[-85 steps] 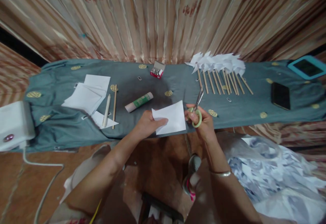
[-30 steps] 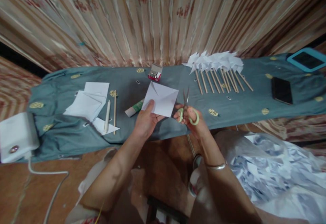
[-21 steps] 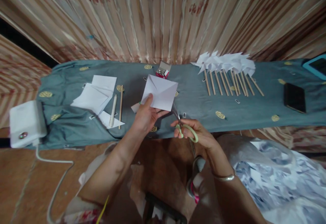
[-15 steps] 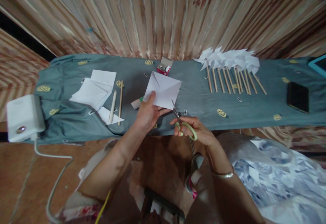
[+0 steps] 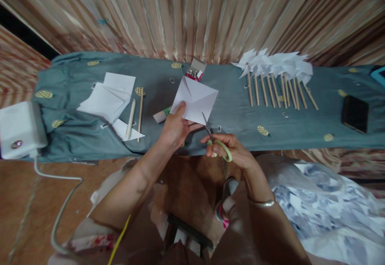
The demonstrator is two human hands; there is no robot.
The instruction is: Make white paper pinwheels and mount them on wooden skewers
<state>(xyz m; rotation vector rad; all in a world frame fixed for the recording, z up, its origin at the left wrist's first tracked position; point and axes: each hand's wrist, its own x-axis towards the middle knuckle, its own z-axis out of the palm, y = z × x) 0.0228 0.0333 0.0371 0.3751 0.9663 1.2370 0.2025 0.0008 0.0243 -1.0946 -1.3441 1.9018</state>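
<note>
Between the thumb and fingers of my left hand point(image 5: 177, 129) is a creased white paper square point(image 5: 198, 98), held above the cloth with a slit running in from its upper left corner. My right hand point(image 5: 230, 148) grips a pair of scissors point(image 5: 221, 149) with pale green handles. Their blades point up and left and meet the lower right corner of the square. Just behind the paper stands an opened small red box point(image 5: 194, 73) with shiny metal bits inside. A small card box point(image 5: 161, 115) lies partly hidden by my left hand and the paper.
Loose white sheets point(image 5: 105, 100), a white marker-like stick point(image 5: 130, 119) and a wooden stick point(image 5: 140, 114) lie left. Several paper pinwheels point(image 5: 276, 66) on sticks lie right, then a black phone point(image 5: 355, 113). A white device point(image 5: 22, 128) with a cable sits far left; a bag of paper scraps point(image 5: 325, 200) is lower right.
The camera view has shifted slightly. The paper is turned a little in my left hand, and the scissor blades now overlap its lower right corner a bit more.
</note>
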